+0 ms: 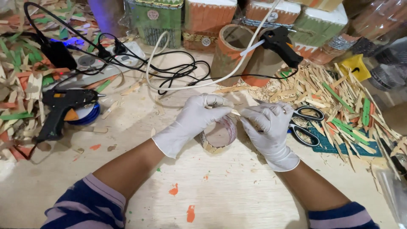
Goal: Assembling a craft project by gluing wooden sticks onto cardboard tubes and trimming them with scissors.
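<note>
White-gloved left hand (pixel 193 121) and white-gloved right hand (pixel 267 127) meeting above a small cardboard ring (pixel 219 136) on the pale wooden table (pixel 237 191), fingers of both pinched on a thin wooden sliver (pixel 234 112). Just right, black-handled scissors (pixel 306 124) beside strewn wooden sticks (pixel 339 101). Left, a black glue gun (pixel 61 108); farther back, another black glue gun (pixel 280 44) leaning on cardboard tubes (pixel 237 53).
</note>
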